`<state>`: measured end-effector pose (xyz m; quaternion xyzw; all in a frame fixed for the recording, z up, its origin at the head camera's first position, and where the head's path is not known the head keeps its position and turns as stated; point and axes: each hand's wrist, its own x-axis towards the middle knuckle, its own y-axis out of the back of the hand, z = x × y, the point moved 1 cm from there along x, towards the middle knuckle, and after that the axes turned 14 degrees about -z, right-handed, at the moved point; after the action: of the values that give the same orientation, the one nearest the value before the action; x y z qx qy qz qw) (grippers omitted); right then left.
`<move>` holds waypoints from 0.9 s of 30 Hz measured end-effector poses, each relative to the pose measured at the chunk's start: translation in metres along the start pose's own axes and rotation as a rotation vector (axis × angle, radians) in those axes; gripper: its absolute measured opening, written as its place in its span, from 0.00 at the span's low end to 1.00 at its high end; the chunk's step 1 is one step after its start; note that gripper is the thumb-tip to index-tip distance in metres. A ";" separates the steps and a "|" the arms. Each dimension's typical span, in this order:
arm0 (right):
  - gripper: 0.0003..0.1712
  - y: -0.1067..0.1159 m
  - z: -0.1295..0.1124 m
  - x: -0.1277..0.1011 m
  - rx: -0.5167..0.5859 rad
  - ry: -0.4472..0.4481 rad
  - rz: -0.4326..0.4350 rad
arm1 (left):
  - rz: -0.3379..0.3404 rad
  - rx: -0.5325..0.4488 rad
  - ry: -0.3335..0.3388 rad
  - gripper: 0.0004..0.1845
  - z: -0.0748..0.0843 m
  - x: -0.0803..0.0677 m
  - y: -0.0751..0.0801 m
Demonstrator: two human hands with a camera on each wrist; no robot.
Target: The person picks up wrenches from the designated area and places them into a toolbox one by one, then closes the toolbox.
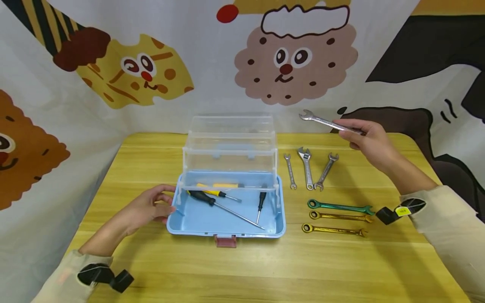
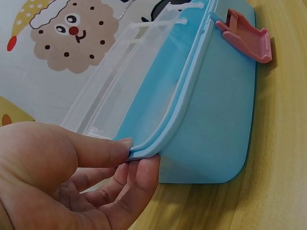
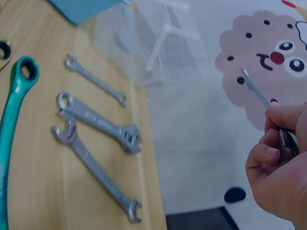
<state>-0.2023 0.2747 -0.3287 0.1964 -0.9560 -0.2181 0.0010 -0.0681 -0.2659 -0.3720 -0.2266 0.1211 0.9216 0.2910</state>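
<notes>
My right hand (image 1: 373,141) grips a silver open-end wrench (image 1: 322,121) by one end, held up above the far right part of the table. In the right wrist view the thumb lies along that wrench (image 3: 255,89). At the left corner of a light blue toolbox (image 1: 227,234), my left hand (image 1: 145,208) pinches the rim between thumb and fingers, as the left wrist view shows. The toolbox's clear tiered trays (image 1: 230,145) stand raised at the back. Inside lie several screwdrivers, among them a long black-handled screwdriver (image 1: 236,214) and a small black screwdriver (image 1: 262,201).
Right of the toolbox lie a small silver wrench (image 1: 290,170), an adjustable wrench (image 1: 306,168) and another open-end wrench (image 1: 326,171). Nearer are a green ratchet wrench (image 1: 339,206) and two gold ratchet wrenches (image 1: 337,230). A printed cloth (image 1: 212,75) hangs behind the table.
</notes>
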 end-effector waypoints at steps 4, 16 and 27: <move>0.18 -0.010 -0.013 0.013 0.052 0.035 -0.028 | 0.000 0.002 -0.001 0.30 0.000 0.000 0.000; 0.20 -0.038 -0.041 0.047 -0.019 0.019 -0.116 | 0.001 -0.001 0.000 0.29 0.000 0.000 0.001; 0.19 -0.066 -0.065 0.085 0.008 0.001 -0.185 | 0.006 -0.003 0.006 0.29 0.000 -0.001 0.001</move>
<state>-0.2504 0.1608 -0.3051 0.2839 -0.9346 -0.2134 -0.0192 -0.0684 -0.2671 -0.3716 -0.2295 0.1213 0.9220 0.2874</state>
